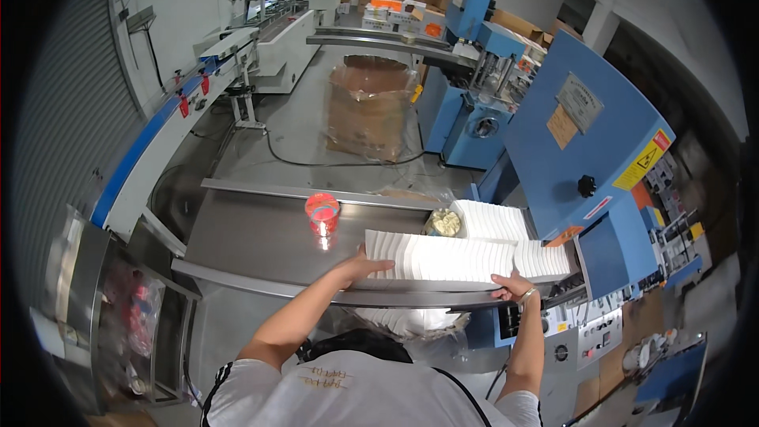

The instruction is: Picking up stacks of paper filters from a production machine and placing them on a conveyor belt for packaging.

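- Pale shirt nearest the camera, both bare forearms reaching out past it to the counter.
- White stack beyond: long ridged row of thin pieces, probably paper or light card, lying along the near side of the counter, close to the raised edge.
- Likely light for its length. Each piece probably thin and easily creased; row as a whole fairly stiff if squeezed end to end, apt to sag or fan open in the middle if let slack.
- Surface looks smooth and dry; some slip between pieces to be expected.
- Best taken at both ends, with even inward pressure and some support from below; avoid pinching single edges.
- Left hand at the stack's left end, thumb laid along the front face, other fingers mostly hidden. Cannot tell pinch from mere touch.
- Right hand at the lower front edge, near the right end, thumb and fingers slightly parted around that edge. Cannot tell firm grip from loose contact.
- White stack therefore between the two hands, touching both.
- Second white stack just behind; red cup apart, to the left; blue machine to the right.
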Demonstrator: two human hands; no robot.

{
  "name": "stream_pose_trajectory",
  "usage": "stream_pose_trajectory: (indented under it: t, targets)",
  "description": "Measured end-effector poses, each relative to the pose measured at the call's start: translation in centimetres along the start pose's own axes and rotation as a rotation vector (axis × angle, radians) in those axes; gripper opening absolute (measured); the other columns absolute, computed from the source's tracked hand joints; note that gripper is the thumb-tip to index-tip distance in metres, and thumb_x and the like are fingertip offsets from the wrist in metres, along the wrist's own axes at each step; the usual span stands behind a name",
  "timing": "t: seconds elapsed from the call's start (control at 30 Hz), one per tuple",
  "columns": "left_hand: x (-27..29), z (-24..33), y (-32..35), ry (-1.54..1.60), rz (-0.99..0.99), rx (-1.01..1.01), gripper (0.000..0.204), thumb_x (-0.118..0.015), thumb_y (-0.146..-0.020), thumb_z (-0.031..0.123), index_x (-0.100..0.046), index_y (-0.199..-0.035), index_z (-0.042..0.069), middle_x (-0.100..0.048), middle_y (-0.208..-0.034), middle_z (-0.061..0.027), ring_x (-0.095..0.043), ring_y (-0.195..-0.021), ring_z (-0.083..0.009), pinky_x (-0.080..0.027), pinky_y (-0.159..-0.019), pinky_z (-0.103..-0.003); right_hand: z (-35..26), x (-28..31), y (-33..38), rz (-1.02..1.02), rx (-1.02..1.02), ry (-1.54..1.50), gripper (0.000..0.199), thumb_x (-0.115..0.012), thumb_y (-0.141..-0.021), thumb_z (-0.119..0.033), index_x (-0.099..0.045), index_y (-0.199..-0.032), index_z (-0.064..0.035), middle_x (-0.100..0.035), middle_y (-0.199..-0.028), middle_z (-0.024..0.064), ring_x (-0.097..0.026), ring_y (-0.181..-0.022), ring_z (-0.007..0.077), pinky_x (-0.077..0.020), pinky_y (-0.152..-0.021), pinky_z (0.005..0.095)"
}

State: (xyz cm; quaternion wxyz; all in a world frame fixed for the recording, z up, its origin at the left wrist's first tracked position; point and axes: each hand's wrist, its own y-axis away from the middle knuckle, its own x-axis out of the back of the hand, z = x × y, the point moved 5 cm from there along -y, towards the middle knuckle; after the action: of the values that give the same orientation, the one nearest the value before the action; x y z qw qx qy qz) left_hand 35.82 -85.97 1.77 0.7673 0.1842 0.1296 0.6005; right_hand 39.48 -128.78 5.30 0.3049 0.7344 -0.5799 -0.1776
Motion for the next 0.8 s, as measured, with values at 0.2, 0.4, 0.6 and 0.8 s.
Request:
stream_pose_trajectory:
  t: [0.2,0.4,0.6,0.8]
  targets:
    - [4.5,0.6,4.1,0.054,-0.105,-0.180,0.084,-0.075,-0.078,0.029,-0.029,-0.143,0.001,-0.047,-0.137,-0.0128,-0.044,-0.126,-0.0228,-0.033,-0.106,-0.034,0.1,-6.5,-0.3,-0.092,-0.013,0.082,0.059,-0.077,-0.078,-0.031,-0.047,-0.120,-0.0026,-0.063,-0.084,0.0072,-0.064,-0.055,0.0140,-0.0419,-0.036,0.0201]
    - [16.4,-1.6,11.5,0.114,0.055,-0.064,0.069,-0.072,-0.082,0.028,-0.041,-0.136,-0.003,-0.051,-0.132,-0.0120,-0.047,-0.120,-0.0194,-0.036,-0.103,-0.032,-3.3,-20.3,1.6,-0.118,0.085,0.178,0.074,-0.076,-0.075,-0.043,-0.041,-0.124,-0.0003,-0.062,-0.095,0.0091,-0.063,-0.060,0.0111,-0.0396,-0.042,0.0189]
    - [29.4,-6.2,18.1,0.328,0.254,0.059,0.071,-0.073,-0.082,0.028,-0.041,-0.135,-0.006,-0.052,-0.130,-0.0138,-0.049,-0.119,-0.0224,-0.038,-0.101,-0.032,-7.2,-35.6,1.4,-0.290,0.215,0.268,0.074,-0.076,-0.076,-0.037,-0.037,-0.131,-0.0066,-0.063,-0.100,0.0075,-0.063,-0.063,0.0134,-0.0474,-0.045,0.0212]
    - [39.2,-9.0,23.4,0.296,0.334,0.098,0.066,-0.068,-0.085,0.022,-0.037,-0.137,-0.005,-0.052,-0.131,-0.0136,-0.052,-0.117,-0.0236,-0.040,-0.100,-0.034,-7.6,-45.7,-0.6,-0.400,0.200,0.231,0.116,-0.074,-0.077,-0.040,0.010,-0.145,0.0024,-0.063,-0.091,0.0108,-0.062,-0.059,0.0136,-0.0503,-0.046,0.0242]
